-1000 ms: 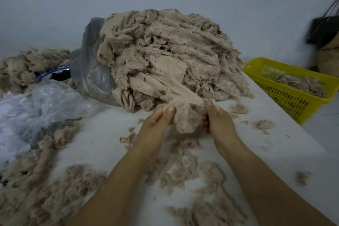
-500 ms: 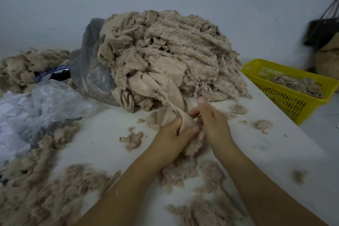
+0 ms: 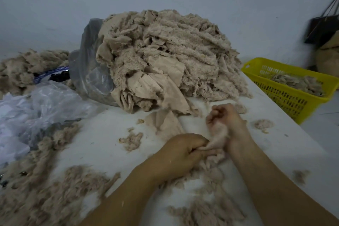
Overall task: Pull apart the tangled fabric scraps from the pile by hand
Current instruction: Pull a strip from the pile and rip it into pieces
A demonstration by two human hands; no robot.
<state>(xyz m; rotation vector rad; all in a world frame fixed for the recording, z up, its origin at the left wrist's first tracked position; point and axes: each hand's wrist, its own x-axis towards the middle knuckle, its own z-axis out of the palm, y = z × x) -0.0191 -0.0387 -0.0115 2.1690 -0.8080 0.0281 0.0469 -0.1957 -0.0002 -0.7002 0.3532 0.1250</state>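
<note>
A big pile of beige fabric scraps (image 3: 168, 55) spills out of a clear plastic bag (image 3: 88, 71) at the back of the white table (image 3: 102, 143). In front of it my left hand (image 3: 181, 150) and my right hand (image 3: 225, 121) are both closed on one fuzzy beige scrap (image 3: 216, 143), stretched between them. The right hand is blurred and sits slightly farther away than the left. A flat piece of beige cloth (image 3: 165, 123) lies on the table just beyond my left hand.
Loose fluff (image 3: 55, 189) covers the table's near left and lies under my forearms. Crumpled clear plastic (image 3: 36, 108) lies at the left. A yellow basket (image 3: 286, 95) with scraps stands off the table's right edge. A dark bag (image 3: 322, 27) hangs at the far right.
Both hands have pulled back toward me from the pile's foot, taking the scrap along. The right hand has drawn away from the left, stretching the scrap.
</note>
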